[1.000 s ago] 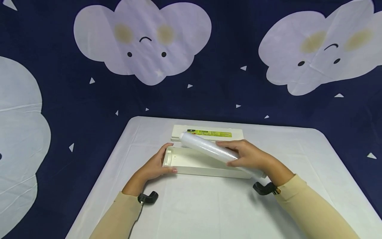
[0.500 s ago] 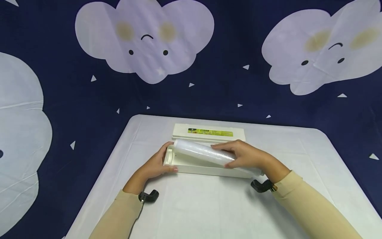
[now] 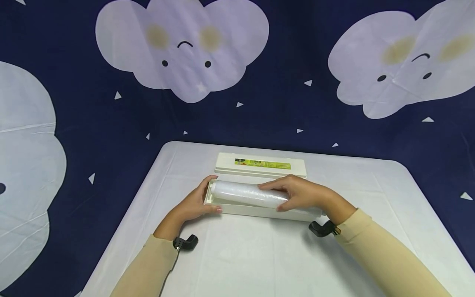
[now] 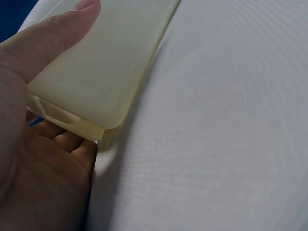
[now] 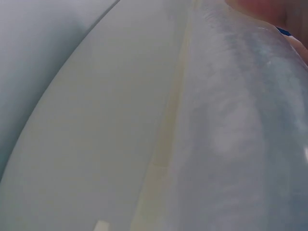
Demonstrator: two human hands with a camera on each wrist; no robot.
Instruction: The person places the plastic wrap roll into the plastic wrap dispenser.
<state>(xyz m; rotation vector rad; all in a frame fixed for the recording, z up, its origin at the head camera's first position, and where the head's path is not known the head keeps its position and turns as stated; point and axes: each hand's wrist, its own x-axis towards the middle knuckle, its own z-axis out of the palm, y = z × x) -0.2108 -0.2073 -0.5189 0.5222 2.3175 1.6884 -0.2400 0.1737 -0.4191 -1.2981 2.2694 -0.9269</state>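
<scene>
My right hand (image 3: 302, 194) grips a roll of clear plastic wrap (image 3: 241, 194) from above, thumb on the near side and fingers on the far side. The roll lies along the opening of a long cream plastic box (image 3: 256, 210), its left end just inside the box's left end. My left hand (image 3: 193, 205) holds that end of the box, thumb on the front wall. In the left wrist view, the thumb presses the box wall (image 4: 110, 62) while the other fingers curl under the end. The right wrist view shows the roll (image 5: 231, 134) beside the box wall (image 5: 96, 120).
Behind the box lies a cream lid (image 3: 224, 162) with a yellow-green label (image 3: 262, 163). All stand on a white-covered table (image 3: 237, 255). A dark blue cloth (image 3: 282, 123) with clouds hangs behind. Black wrist cameras (image 3: 187, 243) sit near the cuffs.
The roll's left end has come down from above the box into its left end, and the right hand has shifted slightly left with it. The left hand keeps its hold on the box.
</scene>
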